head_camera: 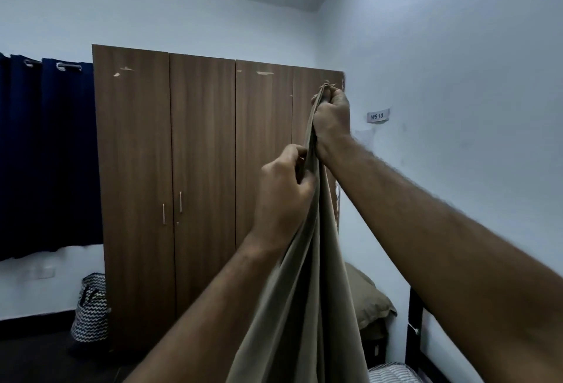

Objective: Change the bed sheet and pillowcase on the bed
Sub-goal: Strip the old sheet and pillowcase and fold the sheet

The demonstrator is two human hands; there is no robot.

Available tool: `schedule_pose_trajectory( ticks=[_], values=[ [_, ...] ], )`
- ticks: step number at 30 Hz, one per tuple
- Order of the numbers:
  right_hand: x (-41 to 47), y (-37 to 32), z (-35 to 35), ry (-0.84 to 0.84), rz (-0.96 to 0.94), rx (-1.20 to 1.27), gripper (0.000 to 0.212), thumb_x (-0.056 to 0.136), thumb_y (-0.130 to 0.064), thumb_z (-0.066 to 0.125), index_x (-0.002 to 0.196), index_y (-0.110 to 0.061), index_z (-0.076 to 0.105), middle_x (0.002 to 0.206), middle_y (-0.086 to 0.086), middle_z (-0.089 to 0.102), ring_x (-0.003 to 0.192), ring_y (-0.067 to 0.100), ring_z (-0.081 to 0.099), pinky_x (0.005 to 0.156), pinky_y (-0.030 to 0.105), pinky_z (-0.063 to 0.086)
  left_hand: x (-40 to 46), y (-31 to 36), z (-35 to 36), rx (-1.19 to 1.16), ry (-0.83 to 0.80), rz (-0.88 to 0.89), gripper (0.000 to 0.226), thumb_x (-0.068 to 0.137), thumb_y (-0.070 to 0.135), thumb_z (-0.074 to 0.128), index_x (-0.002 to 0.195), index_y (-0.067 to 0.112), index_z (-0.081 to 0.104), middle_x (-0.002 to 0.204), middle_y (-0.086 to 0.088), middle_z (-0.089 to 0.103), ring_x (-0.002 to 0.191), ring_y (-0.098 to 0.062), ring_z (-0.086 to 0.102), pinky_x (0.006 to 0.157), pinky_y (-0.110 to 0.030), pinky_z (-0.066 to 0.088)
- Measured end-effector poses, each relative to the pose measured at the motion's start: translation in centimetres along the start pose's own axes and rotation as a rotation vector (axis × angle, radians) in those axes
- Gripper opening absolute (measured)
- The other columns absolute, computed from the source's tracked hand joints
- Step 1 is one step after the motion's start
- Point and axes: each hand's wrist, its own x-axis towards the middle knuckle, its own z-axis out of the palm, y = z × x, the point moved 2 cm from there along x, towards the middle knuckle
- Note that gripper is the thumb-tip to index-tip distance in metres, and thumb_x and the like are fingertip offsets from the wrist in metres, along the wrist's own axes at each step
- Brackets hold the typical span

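A tan bed sheet (pixel 307 306) hangs in long folds down the middle of the view. My right hand (pixel 332 117) is raised high and grips the sheet's top edge in a fist. Lower and to the left, my left hand (pixel 283 196) pinches the bunched cloth just under the right wrist. A pillow (pixel 370 300) in a tan case lies at the lower right, behind the sheet. A strip of striped mattress (pixel 390 373) shows at the bottom right beside the dark bed frame (pixel 416 321).
A brown four-door wardrobe (pixel 201 184) stands straight ahead. A dark blue curtain (pixel 48 154) hangs at the left. A black-and-white zigzag laundry basket (pixel 91 309) sits on the dark floor. The right wall carries a small "WS 10" label (pixel 377 116).
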Motion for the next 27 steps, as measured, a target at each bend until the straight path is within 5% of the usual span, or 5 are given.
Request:
schedule_pose_trajectory(
  ticks=[7,10,13,18,27],
  values=[
    [0.7,0.0,-1.0,-0.052,-0.066,-0.108,0.022,0.105,-0.012,0.039,0.093,-0.019,0.055,0.08,0.0,0.058,0.066,0.012,0.053,0.058,0.027,0.05,-0.8,-0.5,-0.6,-0.007,0.137,-0.07,0.019,0.097,0.014,0.063,0.108,0.013,0.078,0.09,0.007,0.077,0.079,0.0,0.071,0.074,-0.024,0.061],
    [1.1,0.1,-1.7,-0.005,-0.085,-0.18,0.022,0.102,-0.014,0.038,0.095,-0.023,0.057,0.091,0.004,0.063,0.083,0.018,0.061,0.078,0.041,0.059,-0.4,-2.9,-2.2,-0.011,0.211,-0.244,0.015,0.097,0.012,0.064,0.101,0.016,0.079,0.088,0.007,0.076,0.079,-0.001,0.07,0.072,-0.022,0.06],
    [1.2,0.1,-1.9,0.013,-0.122,-0.216,0.018,0.104,-0.014,0.039,0.1,-0.019,0.056,0.092,-0.003,0.062,0.085,0.013,0.059,0.08,0.032,0.053,0.2,-5.9,-3.8,-0.043,0.219,-0.419,0.014,0.1,0.013,0.061,0.101,0.013,0.075,0.09,0.0,0.075,0.083,-0.01,0.071,0.074,-0.027,0.06],
    [-0.2,0.4,-0.7,-0.13,-0.254,-0.254,0.015,0.106,-0.011,0.041,0.1,-0.016,0.054,0.086,-0.007,0.056,0.077,0.002,0.053,0.067,0.009,0.043,-1.6,-3.9,-2.7,-0.068,0.043,-0.145,0.018,0.096,0.009,0.067,0.113,0.015,0.069,0.103,0.008,0.071,0.094,0.0,0.068,0.08,-0.019,0.059],
    [-5.0,0.5,0.8,-0.567,-0.132,-0.094,0.016,0.106,-0.006,0.04,0.107,-0.006,0.056,0.088,0.004,0.059,0.073,0.007,0.057,0.063,0.024,0.052,-1.0,-5.0,-2.3,-0.339,0.05,-0.25,0.042,0.095,0.024,0.07,0.133,0.016,0.055,0.127,-0.002,0.061,0.114,-0.014,0.063,0.087,-0.03,0.058]
  ],
)
